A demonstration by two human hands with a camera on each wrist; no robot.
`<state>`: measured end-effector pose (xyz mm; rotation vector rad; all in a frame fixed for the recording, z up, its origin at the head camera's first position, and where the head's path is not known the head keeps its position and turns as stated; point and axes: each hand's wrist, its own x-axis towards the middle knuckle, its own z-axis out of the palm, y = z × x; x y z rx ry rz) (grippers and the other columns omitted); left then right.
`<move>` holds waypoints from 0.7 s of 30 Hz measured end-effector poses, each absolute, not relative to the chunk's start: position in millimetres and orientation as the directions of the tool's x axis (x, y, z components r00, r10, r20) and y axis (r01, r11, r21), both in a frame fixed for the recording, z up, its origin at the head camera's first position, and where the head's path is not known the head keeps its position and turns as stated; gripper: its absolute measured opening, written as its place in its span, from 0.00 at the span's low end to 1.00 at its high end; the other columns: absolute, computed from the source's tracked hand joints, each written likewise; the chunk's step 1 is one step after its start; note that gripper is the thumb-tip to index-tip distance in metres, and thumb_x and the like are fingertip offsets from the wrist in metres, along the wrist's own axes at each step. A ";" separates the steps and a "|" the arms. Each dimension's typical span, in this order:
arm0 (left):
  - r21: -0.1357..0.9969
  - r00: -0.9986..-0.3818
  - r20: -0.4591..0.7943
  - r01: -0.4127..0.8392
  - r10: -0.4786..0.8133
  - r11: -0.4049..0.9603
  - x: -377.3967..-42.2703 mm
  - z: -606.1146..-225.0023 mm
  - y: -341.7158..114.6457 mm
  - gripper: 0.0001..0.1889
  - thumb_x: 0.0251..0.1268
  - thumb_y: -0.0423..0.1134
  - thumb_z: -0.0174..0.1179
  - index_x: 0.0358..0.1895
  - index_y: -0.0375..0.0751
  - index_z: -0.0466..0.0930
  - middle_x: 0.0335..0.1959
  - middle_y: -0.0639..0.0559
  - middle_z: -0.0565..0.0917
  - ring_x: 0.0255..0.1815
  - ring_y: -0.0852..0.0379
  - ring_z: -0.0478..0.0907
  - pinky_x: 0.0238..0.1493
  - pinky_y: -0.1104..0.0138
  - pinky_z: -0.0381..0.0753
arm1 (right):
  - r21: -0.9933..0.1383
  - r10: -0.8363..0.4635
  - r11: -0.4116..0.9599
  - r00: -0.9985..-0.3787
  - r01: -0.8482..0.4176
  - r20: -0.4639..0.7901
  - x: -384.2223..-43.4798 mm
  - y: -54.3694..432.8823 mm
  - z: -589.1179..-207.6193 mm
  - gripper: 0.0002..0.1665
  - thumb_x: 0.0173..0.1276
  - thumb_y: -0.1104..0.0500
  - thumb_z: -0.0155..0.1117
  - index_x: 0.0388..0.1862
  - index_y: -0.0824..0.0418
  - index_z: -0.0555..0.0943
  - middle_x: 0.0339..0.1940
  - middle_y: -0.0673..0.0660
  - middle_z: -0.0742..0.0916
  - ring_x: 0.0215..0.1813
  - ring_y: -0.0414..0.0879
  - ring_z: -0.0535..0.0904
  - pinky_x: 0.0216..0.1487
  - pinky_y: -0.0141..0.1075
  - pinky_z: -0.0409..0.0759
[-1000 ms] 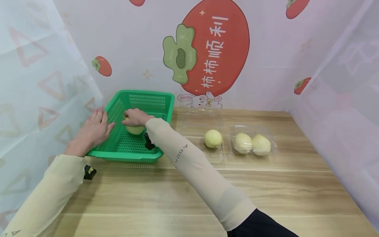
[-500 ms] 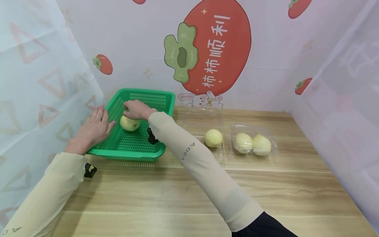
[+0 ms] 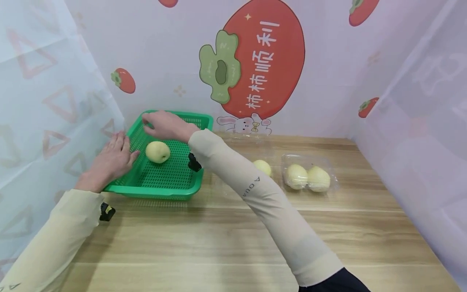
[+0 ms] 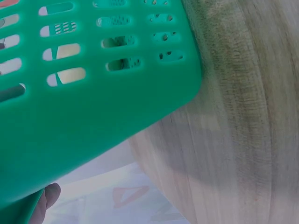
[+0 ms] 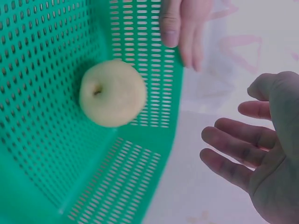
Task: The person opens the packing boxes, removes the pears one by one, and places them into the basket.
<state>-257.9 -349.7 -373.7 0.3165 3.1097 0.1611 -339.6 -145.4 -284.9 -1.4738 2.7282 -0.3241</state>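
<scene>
One pale yellow pear (image 3: 158, 152) lies on the floor of the green plastic basket (image 3: 146, 190), toward its left wall. Above the basket's far part is my right hand (image 3: 168, 125), apart from the pear. In the right wrist view the same hand (image 5: 261, 140) has loosely spread fingers and holds nothing. My left hand (image 3: 113, 160) rests along the basket's left rim with its fingers extended. Only a bit of a left fingertip (image 4: 52, 193) shows past the basket edge in the left wrist view.
Right of the basket, another pear (image 3: 262, 165) sits in a clear open plastic box, partly behind my right sleeve (image 3: 233, 170). Farther right, a clear plastic box (image 3: 290, 159) contains two pears (image 3: 318, 179). Printed sheets stand around the wooden table (image 3: 204, 239).
My right hand has let go of the pear and moved up and away toward the basket's far side. The pear stays in the basket. My left hand keeps its place.
</scene>
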 end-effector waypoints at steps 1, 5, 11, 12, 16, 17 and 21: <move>0.104 -0.980 -0.003 0.200 0.201 0.974 -257.2 -373.4 -349.8 0.42 0.79 0.58 0.23 0.74 0.17 0.36 0.75 0.22 0.29 0.77 0.27 0.27 0.75 0.35 0.40 | -0.178 -0.835 0.525 -0.544 -0.832 0.079 -337.6 -143.4 -281.8 0.17 0.80 0.52 0.43 0.58 0.55 0.75 0.50 0.48 0.84 0.36 0.37 0.76 0.43 0.26 0.75; 0.102 -0.979 -0.006 0.201 0.203 0.974 -256.3 -373.1 -350.5 0.43 0.79 0.59 0.22 0.73 0.16 0.35 0.75 0.22 0.28 0.77 0.26 0.26 0.74 0.34 0.40 | -0.114 -0.850 0.508 -0.518 -0.854 0.091 -330.9 -131.3 -272.4 0.14 0.80 0.53 0.44 0.52 0.55 0.76 0.37 0.47 0.81 0.33 0.38 0.71 0.35 0.26 0.68; 0.113 -0.979 -0.005 0.200 0.202 0.973 -258.1 -373.7 -351.6 0.43 0.79 0.59 0.21 0.73 0.17 0.34 0.75 0.23 0.26 0.76 0.27 0.24 0.75 0.35 0.37 | -0.020 -0.864 0.487 -0.485 -0.873 0.136 -320.4 -107.7 -264.8 0.13 0.79 0.53 0.44 0.46 0.55 0.77 0.28 0.46 0.72 0.31 0.39 0.66 0.31 0.26 0.61; 0.114 -0.980 -0.007 0.198 0.200 0.974 -258.5 -374.0 -352.3 0.43 0.79 0.59 0.21 0.74 0.17 0.34 0.75 0.23 0.26 0.76 0.27 0.24 0.75 0.35 0.37 | -0.004 -0.866 0.484 -0.479 -0.875 0.140 -317.7 -104.0 -263.4 0.14 0.79 0.53 0.43 0.45 0.55 0.77 0.28 0.46 0.72 0.31 0.39 0.65 0.30 0.26 0.61; 0.111 -0.981 -0.018 0.190 0.193 0.976 -259.5 -374.4 -354.4 0.44 0.78 0.60 0.20 0.74 0.18 0.32 0.74 0.24 0.24 0.76 0.26 0.24 0.74 0.34 0.37 | 0.068 -0.873 0.477 -0.464 -0.876 0.151 -307.6 -89.8 -258.8 0.14 0.79 0.53 0.43 0.44 0.55 0.77 0.27 0.47 0.72 0.31 0.40 0.66 0.30 0.28 0.61; 0.109 -0.981 -0.019 0.190 0.193 0.976 -259.7 -374.4 -354.4 0.44 0.78 0.60 0.20 0.74 0.18 0.32 0.74 0.24 0.24 0.76 0.26 0.24 0.74 0.34 0.37 | 0.080 -0.873 0.477 -0.462 -0.875 0.153 -305.3 -86.0 -257.7 0.15 0.79 0.52 0.43 0.44 0.55 0.77 0.27 0.47 0.73 0.31 0.40 0.66 0.30 0.28 0.62; 0.098 -0.979 -0.019 0.198 0.201 0.975 -260.8 -375.4 -352.7 0.44 0.78 0.60 0.21 0.74 0.17 0.33 0.74 0.23 0.25 0.76 0.26 0.25 0.74 0.34 0.38 | 0.129 -0.870 0.486 -0.465 -0.864 0.164 -297.6 -68.8 -255.9 0.15 0.79 0.52 0.44 0.44 0.55 0.77 0.28 0.48 0.74 0.31 0.40 0.68 0.29 0.29 0.64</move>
